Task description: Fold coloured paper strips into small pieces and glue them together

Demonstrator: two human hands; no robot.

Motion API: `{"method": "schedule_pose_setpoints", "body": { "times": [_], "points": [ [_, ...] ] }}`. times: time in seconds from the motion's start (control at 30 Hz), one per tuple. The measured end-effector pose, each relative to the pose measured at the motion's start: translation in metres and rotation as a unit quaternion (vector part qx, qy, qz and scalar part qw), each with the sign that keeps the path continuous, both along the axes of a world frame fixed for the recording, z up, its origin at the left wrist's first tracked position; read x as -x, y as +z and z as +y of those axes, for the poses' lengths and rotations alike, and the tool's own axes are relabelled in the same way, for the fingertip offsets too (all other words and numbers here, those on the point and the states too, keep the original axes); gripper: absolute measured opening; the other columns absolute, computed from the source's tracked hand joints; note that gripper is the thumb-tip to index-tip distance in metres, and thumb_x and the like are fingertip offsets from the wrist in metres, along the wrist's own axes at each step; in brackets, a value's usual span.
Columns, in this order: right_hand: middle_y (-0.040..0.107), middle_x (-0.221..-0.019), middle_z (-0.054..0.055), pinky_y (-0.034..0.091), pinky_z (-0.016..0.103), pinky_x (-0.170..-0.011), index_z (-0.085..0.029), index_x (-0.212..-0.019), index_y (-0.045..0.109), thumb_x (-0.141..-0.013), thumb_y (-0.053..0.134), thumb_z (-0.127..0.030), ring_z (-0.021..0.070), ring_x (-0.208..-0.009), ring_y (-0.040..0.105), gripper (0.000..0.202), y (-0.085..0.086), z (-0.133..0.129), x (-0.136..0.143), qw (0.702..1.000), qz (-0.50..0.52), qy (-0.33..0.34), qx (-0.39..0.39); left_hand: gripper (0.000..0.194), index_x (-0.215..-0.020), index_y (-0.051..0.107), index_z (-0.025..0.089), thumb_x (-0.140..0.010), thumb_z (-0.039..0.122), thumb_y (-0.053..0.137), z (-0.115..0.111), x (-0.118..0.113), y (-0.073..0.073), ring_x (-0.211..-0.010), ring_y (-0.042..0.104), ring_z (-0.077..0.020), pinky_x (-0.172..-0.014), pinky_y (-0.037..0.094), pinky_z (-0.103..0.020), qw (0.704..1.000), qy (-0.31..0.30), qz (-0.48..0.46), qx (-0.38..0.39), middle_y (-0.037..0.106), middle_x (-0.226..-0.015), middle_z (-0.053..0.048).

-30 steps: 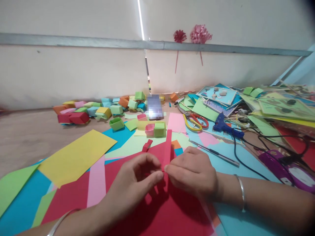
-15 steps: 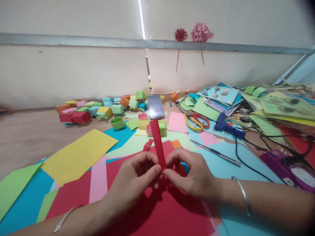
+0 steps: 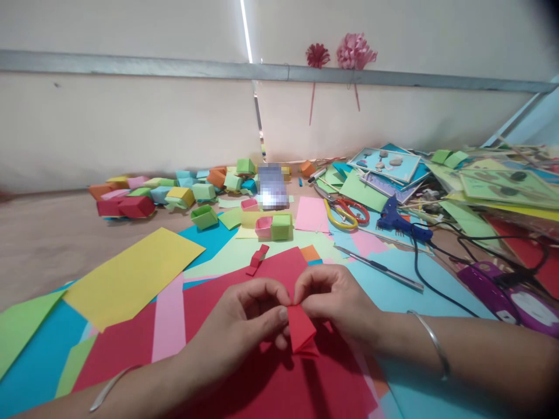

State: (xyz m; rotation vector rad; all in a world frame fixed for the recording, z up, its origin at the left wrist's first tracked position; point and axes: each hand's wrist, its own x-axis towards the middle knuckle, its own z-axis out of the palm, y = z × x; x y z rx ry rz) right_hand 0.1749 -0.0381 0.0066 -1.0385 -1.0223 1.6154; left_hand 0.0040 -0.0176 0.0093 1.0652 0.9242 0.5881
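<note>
Between my hands hangs a folded red paper strip, its top edge pinched and its lower folds pointing down toward me. My left hand is closed, thumb and forefinger on the strip's upper left side. My right hand is closed too, fingertips at the same top edge, almost touching the left ones. Large red sheets lie flat below both hands. A small folded red piece rests just beyond them on the paper.
Small paper boxes cluster at the back left, with a phone-like blurred object beside them. To the right lie scissors, a pen-like cutter, a blue glue gun with cords and a purple device.
The red strip stood upright above my fingertips; now it hangs folded below them. Both hands remain close together, with fingertips shifted to its top edge. The view has moved slightly.
</note>
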Motion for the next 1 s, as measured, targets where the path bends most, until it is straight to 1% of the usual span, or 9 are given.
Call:
{"method": "schedule_pose_setpoints", "body": {
  "times": [0.1,0.27,0.43,0.53,0.7,0.8,0.87,0.9,1.0],
  "points": [
    [0.052,-0.046,-0.008,0.032,0.017,-0.041,-0.017,-0.059,0.062,-0.055,0.058,-0.008,0.0052,-0.042,0.041,0.011,-0.001,0.001,-0.001,1.000,-0.022,0.001,-0.021,0.039,-0.072,0.064,0.017,-0.061,0.046,0.088,0.000,-0.001,0.003,-0.049,0.062,-0.0125,-0.050,0.048,-0.021,1.000,0.004,0.001,0.008,0.068,-0.053,-0.001],
    [0.051,-0.049,-0.007,0.031,0.016,-0.040,-0.017,-0.061,0.061,-0.058,0.053,-0.006,0.0056,-0.044,0.042,0.014,-0.004,0.001,-0.002,0.991,-0.091,-0.006,-0.100,0.035,-0.075,0.067,0.018,-0.067,0.047,0.084,-0.001,0.002,0.001,-0.056,0.067,-0.0163,-0.056,0.053,-0.026,1.000,0.026,-0.002,0.013,0.070,-0.063,-0.001],
    [0.052,-0.053,-0.006,0.034,0.016,-0.043,-0.017,-0.065,0.062,-0.062,0.051,-0.004,0.0065,-0.049,0.045,0.017,-0.005,0.003,-0.003,0.978,-0.162,0.011,-0.129,0.032,-0.072,0.065,0.017,-0.068,0.042,0.084,-0.001,0.002,0.001,-0.049,0.061,-0.0115,-0.049,0.044,-0.020,0.999,0.021,0.043,-0.011,0.064,-0.055,0.002],
    [0.050,-0.052,-0.007,0.035,0.017,-0.044,-0.017,-0.066,0.059,-0.068,0.053,-0.007,0.0068,-0.047,0.044,0.013,-0.003,0.002,-0.003,0.974,-0.185,0.024,-0.130,0.029,-0.073,0.065,0.017,-0.067,0.038,0.083,0.001,-0.001,0.004,-0.048,0.060,-0.0110,-0.051,0.045,-0.021,0.997,0.019,0.069,-0.033,0.063,-0.056,0.003],
    [0.048,-0.057,-0.008,0.035,0.017,-0.046,-0.018,-0.069,0.052,-0.069,0.056,-0.007,0.0060,-0.050,0.042,0.011,-0.005,-0.001,0.002,0.976,-0.164,0.019,-0.143,0.029,-0.078,0.062,0.019,-0.067,0.035,0.083,0.002,0.001,0.001,-0.047,0.057,-0.0103,-0.048,0.044,-0.021,0.998,0.010,0.042,-0.045,0.059,-0.057,0.006],
    [0.050,-0.062,-0.007,0.037,0.017,-0.049,-0.018,-0.069,0.050,-0.069,0.055,-0.005,0.0061,-0.053,0.043,0.014,-0.006,-0.003,0.001,0.966,-0.175,0.020,-0.187,0.026,-0.077,0.062,0.020,-0.070,0.034,0.082,0.000,0.005,-0.005,-0.050,0.053,-0.0082,-0.049,0.041,-0.018,1.000,0.005,0.015,-0.018,0.058,-0.058,0.006],
    [0.056,-0.066,-0.004,0.042,0.019,-0.055,-0.018,-0.072,0.053,-0.075,0.054,-0.006,0.0078,-0.058,0.049,0.013,-0.006,-0.002,-0.002,0.943,-0.214,0.018,-0.256,0.026,-0.077,0.062,0.020,-0.069,0.032,0.084,-0.001,0.006,-0.006,-0.051,0.050,-0.0062,-0.049,0.040,-0.016,0.999,0.030,-0.011,0.004,0.058,-0.061,0.006],
    [0.059,-0.069,-0.003,0.045,0.020,-0.059,-0.018,-0.076,0.056,-0.079,0.052,-0.006,0.0091,-0.061,0.052,0.013,-0.006,-0.002,-0.005,0.920,-0.240,0.017,-0.308,0.027,-0.076,0.062,0.020,-0.068,0.031,0.085,-0.001,0.006,-0.006,-0.050,0.048,-0.0053,-0.049,0.040,-0.015,0.999,0.046,-0.024,0.013,0.058,-0.061,0.007],
    [0.067,-0.082,0.005,0.051,0.024,-0.070,-0.018,-0.089,0.060,-0.086,0.045,-0.004,0.0138,-0.075,0.060,0.021,-0.011,0.001,-0.011,0.821,-0.306,0.022,-0.482,0.029,-0.075,0.062,0.019,-0.065,0.028,0.087,0.000,0.004,-0.005,-0.048,0.047,-0.0043,-0.047,0.038,-0.013,0.995,0.089,-0.040,0.021,0.056,-0.057,0.008]
  ]
}}
